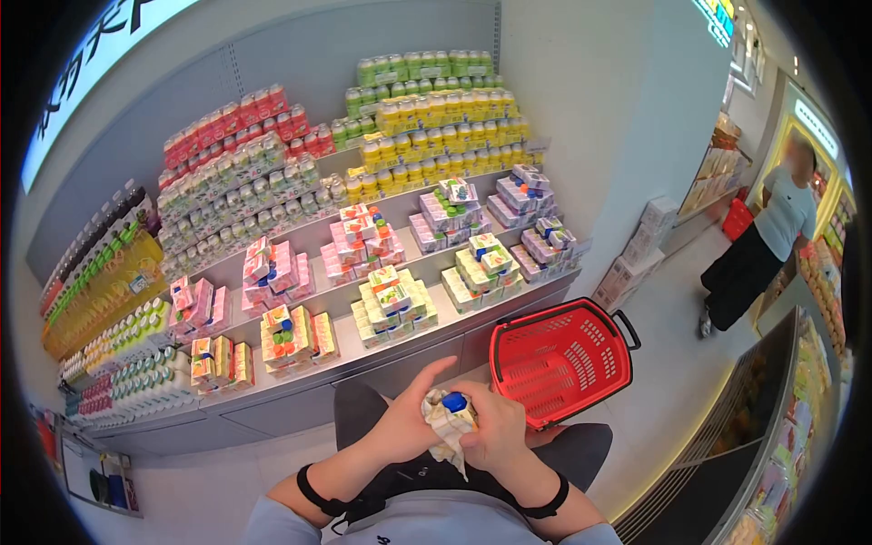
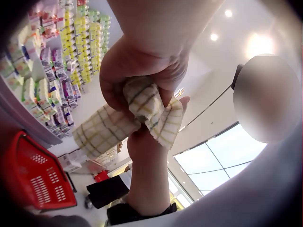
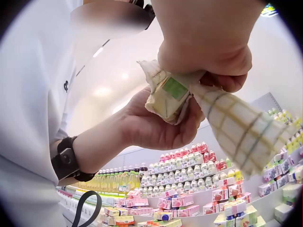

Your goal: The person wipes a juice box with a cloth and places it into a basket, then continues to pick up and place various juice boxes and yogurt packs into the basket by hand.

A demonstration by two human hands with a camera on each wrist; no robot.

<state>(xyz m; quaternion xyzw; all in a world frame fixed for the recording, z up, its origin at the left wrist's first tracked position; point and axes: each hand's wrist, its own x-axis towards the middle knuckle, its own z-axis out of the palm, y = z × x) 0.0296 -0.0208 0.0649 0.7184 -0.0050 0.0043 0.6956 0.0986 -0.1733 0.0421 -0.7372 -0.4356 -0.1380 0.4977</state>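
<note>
In front of the lap, a small pale drink carton [image 1: 460,420] with a blue cap [image 1: 453,401] is partly wrapped in a checked cloth [image 3: 241,127]. My left hand [image 1: 411,425] holds the carton and cloth from the left, its thumb sticking up and its fingers curled underneath in the right wrist view. From the other side my right hand [image 1: 500,429] grips the cloth against the carton, thumb on the front. A green panel [image 3: 175,89] shows on the carton's underside. Loose cloth hangs below the hands and out past the right hand's fingers.
A red shopping basket [image 1: 563,363] stands just ahead to the right. Stepped shelves carry stacked cartons [image 1: 392,304] and bottle packs [image 1: 436,145]. A dark display case [image 1: 727,436] runs along the right, and a person [image 1: 767,236] stands in the aisle beyond.
</note>
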